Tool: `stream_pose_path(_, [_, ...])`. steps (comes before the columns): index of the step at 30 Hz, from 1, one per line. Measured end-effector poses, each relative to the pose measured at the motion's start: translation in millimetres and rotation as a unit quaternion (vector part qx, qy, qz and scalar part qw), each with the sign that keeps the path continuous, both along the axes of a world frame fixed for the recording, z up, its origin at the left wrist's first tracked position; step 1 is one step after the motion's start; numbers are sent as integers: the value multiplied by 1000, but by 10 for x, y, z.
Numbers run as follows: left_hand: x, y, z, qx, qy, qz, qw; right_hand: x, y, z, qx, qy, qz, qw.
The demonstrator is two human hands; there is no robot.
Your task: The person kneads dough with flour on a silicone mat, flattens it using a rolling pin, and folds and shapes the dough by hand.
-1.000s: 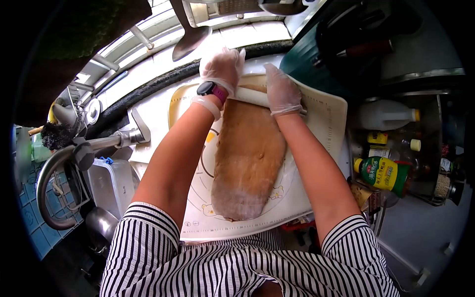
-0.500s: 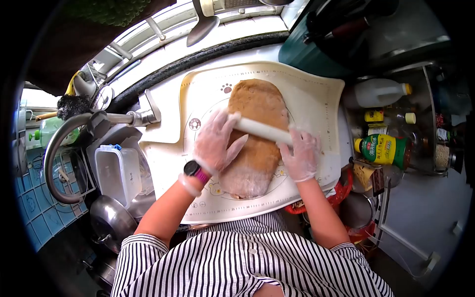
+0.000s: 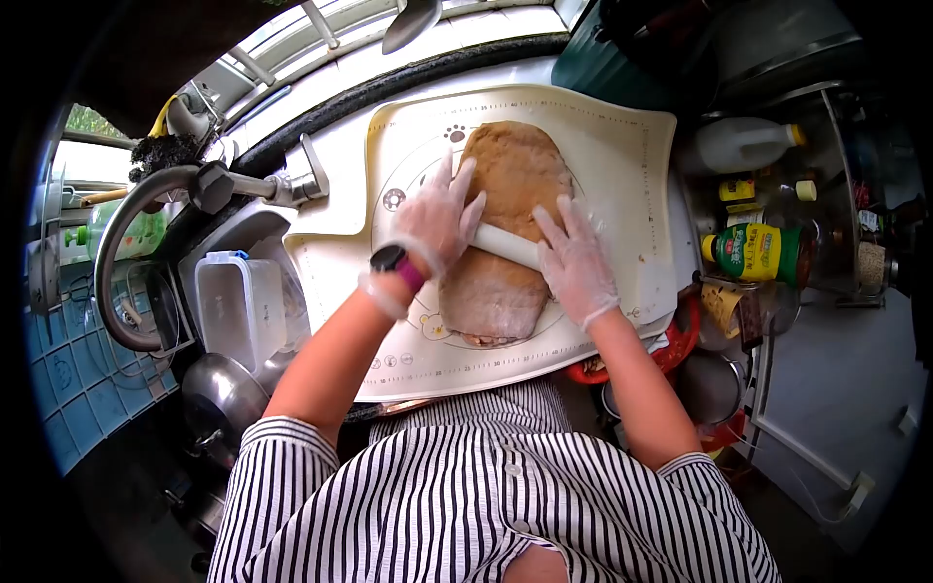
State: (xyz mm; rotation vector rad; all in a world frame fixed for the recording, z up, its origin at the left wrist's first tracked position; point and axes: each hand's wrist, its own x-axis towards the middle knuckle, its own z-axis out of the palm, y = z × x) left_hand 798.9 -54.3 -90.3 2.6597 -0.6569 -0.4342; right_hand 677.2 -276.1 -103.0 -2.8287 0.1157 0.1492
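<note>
A white rolling pin (image 3: 507, 245) lies slantwise across a long slab of brown dough (image 3: 515, 180). My left hand (image 3: 434, 222), in a clear plastic glove, rests over the pin's left end, its fingers stretched out and pointing away from me. Over the right end lies my right hand (image 3: 578, 264), also gloved, with fingers extended flat toward the dough's right edge. Both palms cover the pin's ends. The dough's near part (image 3: 494, 311) looks paler and floury. Beneath it is a cream mat (image 3: 622, 175) with printed markings.
A curved faucet (image 3: 136, 233) and a clear plastic container (image 3: 238, 306) stand at the left. On the right, a shelf holds a white jug (image 3: 741, 146) and a green-and-yellow labelled bottle (image 3: 756, 251). A red basin (image 3: 680, 340) sits below the mat's right corner.
The rolling pin has moved toward me over the dough. My fingers have straightened, most clearly on the right hand. The whole view has shifted slightly.
</note>
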Motion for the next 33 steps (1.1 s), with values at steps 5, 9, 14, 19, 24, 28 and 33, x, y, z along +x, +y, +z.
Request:
stream_pose_path(5, [-655, 274, 485, 9, 77, 61, 995, -607, 174, 134, 174, 9, -12, 985])
stream_pose_path(9, [-620, 234, -33, -19, -148, 0, 989, -489, 341, -190, 55, -68, -81, 993])
stream_pose_path(14, [-392, 219, -195, -43, -160, 20, 986, -210, 283, -152, -75, -70, -52, 993])
stream_pose_path(19, [-172, 136, -3, -105, -194, -9, 975, 160, 82, -87, -58, -131, -51, 988])
stream_pose_path(24, [-876, 506, -131, 1, -94, -66, 993, -630, 415, 56, 17, -75, -48, 996])
stream_pose_path(28, [-614, 309, -256, -31, -159, -26, 986, -532, 340, -115, -64, -30, -42, 997])
stream_pose_path(33, [222, -77, -282, -85, -282, 10, 956, 459, 32, -209, -127, -129, -113, 977])
